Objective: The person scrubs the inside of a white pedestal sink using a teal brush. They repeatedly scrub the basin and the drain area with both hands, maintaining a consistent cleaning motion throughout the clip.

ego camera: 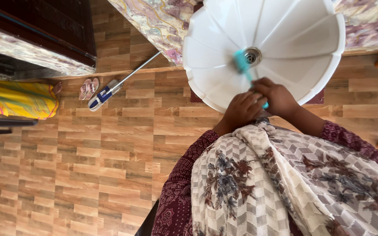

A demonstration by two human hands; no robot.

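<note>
Turquoise brush [244,64] clenched by handle in right hand [276,97], left hand [241,110] folded over same handle, bristle head pressed beside metal drain [253,56] at centre of white fluted basin [302,39].

A floor [66,175] of light brown wood-look planks fills the view. On it lie a pair of pink sandals [89,88], side by side, and just beside them the blue-and-white head of a mop [103,95], whose long grey metal handle slants away towards the marbled purple-and-cream desk [154,22].
</note>
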